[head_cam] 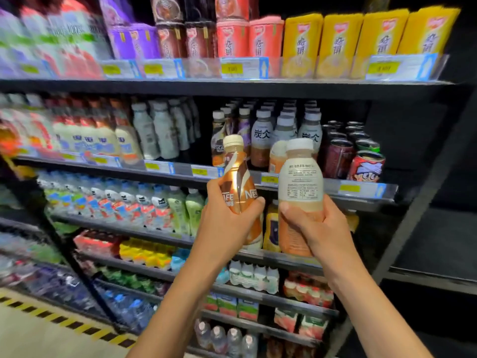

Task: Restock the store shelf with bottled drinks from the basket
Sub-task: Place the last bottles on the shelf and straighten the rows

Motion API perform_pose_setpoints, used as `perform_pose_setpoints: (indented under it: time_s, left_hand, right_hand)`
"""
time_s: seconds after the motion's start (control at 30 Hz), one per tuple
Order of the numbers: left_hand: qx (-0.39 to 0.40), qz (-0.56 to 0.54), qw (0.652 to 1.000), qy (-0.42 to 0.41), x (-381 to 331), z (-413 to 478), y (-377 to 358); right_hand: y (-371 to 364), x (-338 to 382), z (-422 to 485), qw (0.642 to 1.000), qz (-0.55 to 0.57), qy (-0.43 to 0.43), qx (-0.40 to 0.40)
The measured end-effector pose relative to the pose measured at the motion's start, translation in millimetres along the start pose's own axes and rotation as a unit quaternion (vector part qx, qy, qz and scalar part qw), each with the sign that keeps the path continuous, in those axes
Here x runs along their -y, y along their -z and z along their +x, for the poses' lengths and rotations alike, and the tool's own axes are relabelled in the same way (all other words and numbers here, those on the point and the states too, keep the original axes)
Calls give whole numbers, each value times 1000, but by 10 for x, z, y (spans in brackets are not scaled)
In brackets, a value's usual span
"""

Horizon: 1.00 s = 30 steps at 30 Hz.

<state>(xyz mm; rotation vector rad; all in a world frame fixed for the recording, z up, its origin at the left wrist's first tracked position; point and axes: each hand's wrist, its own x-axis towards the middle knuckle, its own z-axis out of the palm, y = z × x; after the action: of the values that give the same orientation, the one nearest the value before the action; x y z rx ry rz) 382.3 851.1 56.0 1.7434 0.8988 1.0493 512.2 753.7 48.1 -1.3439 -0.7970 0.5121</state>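
Two bottles are up at shelf height, one per hand. Left hand (227, 223) wraps its fingers around the lower body of a bronze Nescafé coffee bottle (238, 177), thumb across the label, bottle tilted slightly left. Right hand (313, 228) closes around the base of a cream-capped milk tea bottle (300, 187), back label facing the camera, upright. Both are held just in front of the middle shelf (361, 195), where matching coffee bottles (219, 140) and grey-capped milk tea bottles (262, 135) stand in rows beside red cans (366, 166). Basket not in view. Judgement: the step is placement. To do it well, match each bottle to its own row, turn the milk tea so its front label faces out, set one down at a time, base flat behind the price-tag rail (268, 180), and avoid nudging front bottles over.
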Motion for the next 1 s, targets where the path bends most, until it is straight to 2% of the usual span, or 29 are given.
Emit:
perform_pose_setpoints:
  time_s: [0.1,0.23,0.33,0.6,0.8,1.0]
  left_hand:
    - [-11,0,1000,4,99,339,53]
    - [18,-3,1000,5,187,769,80]
    - [35,-15,999,8,212,1078,49]
    - [67,44,996,-27,286,1798,-75]
    - [18,123,990,-74,374,2086,-207]
    - [-25,223,967,-124,442,2174,-402]
  right_hand:
    - [-173,-76,289,1000,0,-5,-16]
    - [-281,-105,669,998,-8,0,-56]
    - [-273,-88,931,996,-36,5,-77]
    - [-178,-97,1483,979,-133,9,-156]
    - [-75,-135,1772,968,-147,-2,-206]
    - [29,-184,1936,967,-141,-4,-210]
